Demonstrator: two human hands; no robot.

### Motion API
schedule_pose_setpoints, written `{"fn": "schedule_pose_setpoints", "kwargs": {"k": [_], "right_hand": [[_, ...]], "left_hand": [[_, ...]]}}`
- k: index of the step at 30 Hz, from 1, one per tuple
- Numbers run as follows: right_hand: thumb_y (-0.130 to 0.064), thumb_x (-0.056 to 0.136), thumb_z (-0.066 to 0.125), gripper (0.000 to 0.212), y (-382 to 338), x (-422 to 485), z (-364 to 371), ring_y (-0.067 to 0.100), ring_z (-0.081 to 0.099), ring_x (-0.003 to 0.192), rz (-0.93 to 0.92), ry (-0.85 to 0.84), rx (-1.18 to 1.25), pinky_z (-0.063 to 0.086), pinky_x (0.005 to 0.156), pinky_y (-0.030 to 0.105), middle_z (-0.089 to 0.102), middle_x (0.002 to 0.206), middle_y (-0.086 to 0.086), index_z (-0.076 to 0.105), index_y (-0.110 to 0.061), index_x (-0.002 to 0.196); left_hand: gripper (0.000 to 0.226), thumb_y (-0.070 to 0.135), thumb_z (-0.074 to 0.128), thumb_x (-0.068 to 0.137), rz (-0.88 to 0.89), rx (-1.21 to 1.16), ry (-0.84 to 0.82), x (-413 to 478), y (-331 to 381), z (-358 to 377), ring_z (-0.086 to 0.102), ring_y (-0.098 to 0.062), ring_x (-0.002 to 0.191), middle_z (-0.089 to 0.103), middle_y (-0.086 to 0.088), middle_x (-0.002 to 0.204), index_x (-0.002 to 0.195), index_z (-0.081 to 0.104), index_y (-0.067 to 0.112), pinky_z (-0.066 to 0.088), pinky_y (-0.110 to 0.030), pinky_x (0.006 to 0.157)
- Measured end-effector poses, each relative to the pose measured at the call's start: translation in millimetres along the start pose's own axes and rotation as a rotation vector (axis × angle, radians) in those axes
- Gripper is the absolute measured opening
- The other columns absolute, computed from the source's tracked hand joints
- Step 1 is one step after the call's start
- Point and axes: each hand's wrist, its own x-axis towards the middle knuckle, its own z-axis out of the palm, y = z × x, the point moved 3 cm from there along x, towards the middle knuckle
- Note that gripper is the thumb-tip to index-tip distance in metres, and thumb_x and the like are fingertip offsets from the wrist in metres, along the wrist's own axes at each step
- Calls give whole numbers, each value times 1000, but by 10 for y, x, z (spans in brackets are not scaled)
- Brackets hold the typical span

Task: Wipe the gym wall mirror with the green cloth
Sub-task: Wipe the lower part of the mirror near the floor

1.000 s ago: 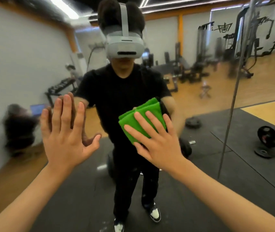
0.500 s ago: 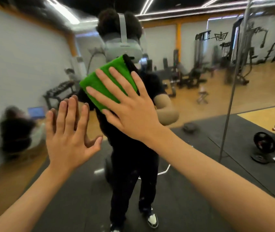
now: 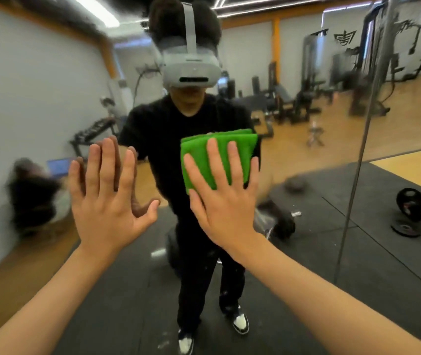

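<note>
Green cloth, folded, pressed flat against the wall mirror under the right grip: fingers straight and spread, not curled round it. Left grip released, palm flat on the glass just beside. Barbell plates reflected at far right.

Both arms reach forward and up, bare to the elbows. The left arm rises from the lower left, and the left hand is upright, palm forward, fingers straight and close together, thumb splayed to the right. The right arm comes from the lower right. The right hand spreads straight fingers flat over the green cloth, pressing it.
</note>
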Motion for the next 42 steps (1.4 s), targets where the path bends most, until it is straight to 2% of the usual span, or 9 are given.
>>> {"fn": "schedule_pose_setpoints", "kwargs": {"k": [5,9,15,18,24,29,32,38,42], "right_hand": [[-42,99,56,63,658,-585,48,23,20,160,-302,-20,-42,11,127,54,27,172,0,39,-40,160],[-39,103,48,63,1337,-833,-54,30,10,161,114,45,-37,8,127,61,24,170,12,29,-36,163],[-35,108,30,57,411,-927,176,47,14,156,764,136,50,6,125,67,23,168,27,26,-18,163],[-38,107,36,58,-85,-1179,292,44,10,157,583,-14,93,0,126,65,16,170,20,26,-25,163],[-45,97,59,64,1,-1873,396,22,26,153,-261,-194,-48,4,129,50,25,167,-4,38,-44,157],[-25,103,38,62,881,-1666,203,47,13,157,838,98,1,12,123,70,20,169,28,28,-15,164],[-32,103,23,65,450,-1324,265,41,4,160,1253,227,144,5,126,63,7,173,20,17,-16,166],[-40,112,24,57,-1050,-1681,601,41,0,160,798,-64,164,2,127,64,1,174,16,15,-24,166],[-47,112,28,60,-1126,-2025,586,36,-5,161,800,-107,179,2,128,62,-10,176,2,4,-38,167]], "left_hand": [[89,57,55,96,-15,5,6,-18,-4,-5,8,-32,164,16,-21,173,166,30,7,8,-58,131],[87,58,49,100,-35,0,-8,10,15,-8,2,-30,164,23,-28,170,167,27,6,5,-57,131],[87,60,47,103,-29,-3,-77,8,9,-1,15,-46,156,27,-35,165,167,24,6,16,-70,124],[86,59,46,103,-23,4,-88,12,-6,-20,15,-47,155,28,-37,164,167,24,7,18,-72,122],[87,58,49,104,-36,-70,-110,24,-1,-67,15,-47,153,27,-38,163,170,12,14,19,-75,119],[85,56,54,102,-45,-48,-103,35,29,-61,21,-46,153,31,-35,163,167,25,9,18,-69,121],[83,54,56,101,-40,-32,-102,39,41,-71,31,-49,151,34,-33,163,165,31,7,19,-67,122],[79,47,57,99,121,-174,-138,3,3,-118,25,-48,156,25,-27,168,165,34,12,12,-69,124],[80,44,57,96,388,-418,-167,-50,413,-265,19,-41,158,20,-21,170,166,31,13,8,-55,131]]}}
